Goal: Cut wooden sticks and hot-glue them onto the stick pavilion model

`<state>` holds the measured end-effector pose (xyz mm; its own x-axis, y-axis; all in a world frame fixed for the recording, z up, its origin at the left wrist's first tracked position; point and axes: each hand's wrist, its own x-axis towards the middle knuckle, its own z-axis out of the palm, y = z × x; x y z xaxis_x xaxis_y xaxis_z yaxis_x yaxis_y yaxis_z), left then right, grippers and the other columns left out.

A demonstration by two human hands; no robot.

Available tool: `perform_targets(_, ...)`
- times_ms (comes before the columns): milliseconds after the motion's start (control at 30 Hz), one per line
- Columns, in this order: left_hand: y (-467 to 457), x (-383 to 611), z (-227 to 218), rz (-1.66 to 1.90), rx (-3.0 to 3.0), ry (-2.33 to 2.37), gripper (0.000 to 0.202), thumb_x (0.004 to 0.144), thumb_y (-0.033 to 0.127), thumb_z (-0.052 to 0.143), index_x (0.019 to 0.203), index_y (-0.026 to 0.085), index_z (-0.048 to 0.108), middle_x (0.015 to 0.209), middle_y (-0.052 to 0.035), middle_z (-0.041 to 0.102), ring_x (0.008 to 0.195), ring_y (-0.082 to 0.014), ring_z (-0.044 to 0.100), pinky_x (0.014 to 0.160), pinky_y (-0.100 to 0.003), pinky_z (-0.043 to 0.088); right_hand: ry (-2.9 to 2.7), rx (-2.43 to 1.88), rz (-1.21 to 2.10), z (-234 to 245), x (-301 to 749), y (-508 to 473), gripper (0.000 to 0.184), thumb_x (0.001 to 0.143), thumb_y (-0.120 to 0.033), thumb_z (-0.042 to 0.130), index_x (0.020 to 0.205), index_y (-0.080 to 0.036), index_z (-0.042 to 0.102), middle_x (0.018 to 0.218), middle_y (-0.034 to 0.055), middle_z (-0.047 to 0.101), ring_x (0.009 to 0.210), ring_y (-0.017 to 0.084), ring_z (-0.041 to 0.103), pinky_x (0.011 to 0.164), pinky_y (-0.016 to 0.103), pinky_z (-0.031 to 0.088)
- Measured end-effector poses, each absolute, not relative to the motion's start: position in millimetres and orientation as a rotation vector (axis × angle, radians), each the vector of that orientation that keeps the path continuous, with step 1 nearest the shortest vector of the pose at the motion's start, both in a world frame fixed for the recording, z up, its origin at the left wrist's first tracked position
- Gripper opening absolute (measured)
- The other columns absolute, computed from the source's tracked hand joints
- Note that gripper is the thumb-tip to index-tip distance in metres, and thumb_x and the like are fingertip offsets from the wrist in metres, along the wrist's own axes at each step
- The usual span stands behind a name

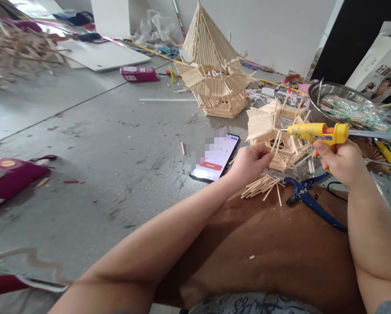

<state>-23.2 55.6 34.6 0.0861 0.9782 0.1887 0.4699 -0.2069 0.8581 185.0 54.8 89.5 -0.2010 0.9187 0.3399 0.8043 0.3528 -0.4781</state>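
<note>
My right hand [344, 163] grips a yellow hot glue gun [333, 133], with a clear glue stick jutting from its back. The gun's nozzle points left, over a small pavilion model [264, 124] built of thin wooden sticks. Against the near side of this model, my left hand [252, 163] is closed in a pinch on a thin wooden stick [276, 141]. Loose cut sticks [261, 186] lie in a pile just below that hand. Beside them rests a pair of blue-handled cutters [313, 203] on the brown cloth [248, 235] over my lap.
Behind stands a taller stick pagoda [221, 83] with a pointed roof. A lit phone [217, 157] lies left of my left hand. At right, a metal bowl [316, 109] holds wrapped sticks. Purple packages [139, 74] and scraps are scattered on the grey floor [94, 131].
</note>
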Motion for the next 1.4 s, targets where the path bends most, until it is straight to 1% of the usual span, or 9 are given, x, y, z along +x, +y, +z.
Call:
perform_targets(133,57.5,-23.5,34.1,1.058,1.754,1.422,0.015,0.071,0.023,0.050,0.058,0.017,0.054,0.047,0.0034,0.056,0.043,-0.0059,0.043,0.045,-0.021,0.034,-2.036,-1.516,0.272,89.8,182.9,54.7,0.040,0.078,-0.056,0.041,0.077,-0.020,0.059,0.069,0.0058,0.061,0.069,0.019,0.058,0.059,0.031,0.043)
perform_targets(433,61.3,-24.9,34.8,1.005,1.705,1.350,0.015,0.071,0.024,0.051,0.058,0.017,0.053,0.045,0.0033,0.055,0.039,-0.0049,0.040,0.042,-0.021,0.032,-2.024,-1.535,0.314,88.7,180.0,55.1,0.043,0.077,-0.058,0.041,0.076,-0.019,0.058,0.065,0.0055,0.059,0.066,0.018,0.057,0.059,0.030,0.042)
perform_targets(700,64.3,-28.6,34.4,0.956,1.699,1.229,0.018,0.074,0.025,0.051,0.059,0.017,0.050,0.047,0.0025,0.055,0.037,-0.0038,0.040,0.039,-0.020,0.031,-2.030,-1.543,0.321,85.6,181.9,58.0,0.041,0.077,-0.058,0.042,0.067,-0.020,0.055,0.059,0.0047,0.056,0.067,0.019,0.057,0.059,0.030,0.041)
perform_targets(833,65.4,-29.9,31.9,0.953,1.694,1.200,0.017,0.076,0.025,0.050,0.062,0.016,0.052,0.050,0.0018,0.056,0.038,-0.0032,0.040,0.039,-0.018,0.032,-2.030,-1.532,0.323,85.5,182.3,57.7,0.040,0.076,-0.057,0.043,0.066,-0.020,0.054,0.055,0.0031,0.054,0.062,0.017,0.055,0.056,0.029,0.041)
perform_targets(1000,65.9,-30.5,30.3,0.944,1.712,1.185,0.017,0.077,0.026,0.050,0.064,0.015,0.052,0.051,0.0018,0.057,0.037,-0.0019,0.038,0.039,-0.016,0.032,-2.039,-1.491,0.294,83.9,183.7,58.6,0.040,0.077,-0.056,0.043,0.065,-0.019,0.055,0.052,0.0022,0.051,0.060,0.017,0.054,0.057,0.029,0.040)
perform_targets(1167,67.1,-30.6,28.8,0.932,1.680,1.171,0.019,0.076,0.029,0.051,0.063,0.015,0.052,0.052,0.0011,0.058,0.036,-0.0021,0.037,0.037,-0.017,0.031,-2.047,-1.506,0.285,82.6,184.7,59.8,0.042,0.077,-0.057,0.042,0.067,-0.019,0.057,0.053,0.0029,0.052,0.059,0.017,0.053,0.056,0.030,0.039)
perform_targets(1400,67.9,-29.7,26.0,0.926,1.735,1.229,0.020,0.075,0.029,0.051,0.061,0.015,0.053,0.051,0.0005,0.058,0.037,-0.0027,0.040,0.038,-0.018,0.031,-2.042,-1.514,0.294,84.2,183.2,58.7,0.041,0.077,-0.057,0.043,0.065,-0.020,0.056,0.052,0.0029,0.052,0.060,0.018,0.054,0.058,0.031,0.039)
